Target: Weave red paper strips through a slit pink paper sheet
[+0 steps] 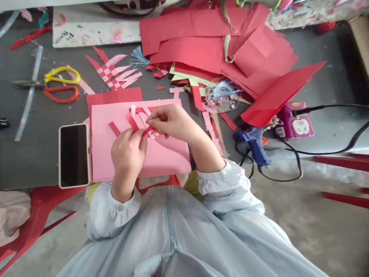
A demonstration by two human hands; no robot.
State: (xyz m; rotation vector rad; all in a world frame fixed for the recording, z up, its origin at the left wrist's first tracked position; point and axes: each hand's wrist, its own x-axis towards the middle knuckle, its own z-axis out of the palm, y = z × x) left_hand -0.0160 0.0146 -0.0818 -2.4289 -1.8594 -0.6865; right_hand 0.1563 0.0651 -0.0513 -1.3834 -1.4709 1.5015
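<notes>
Both hands are over a pink paper sheet that lies at the table's near edge. Between them is a small weave of red and pink paper strips, partly covered by my fingers. My left hand is closed, thumb and forefinger pinching a red paper strip at the weave's near side. From the right, my right hand reaches in with its fingertips pinched at the same strip. A finished-looking checkered red and pink weave with pointed ends lies beyond the sheet.
A phone lies left of the sheet, scissors beyond it. Red paper sheets pile up at the back. On the right are a blue glue gun, a purple power socket block with cables, and a blue tassel.
</notes>
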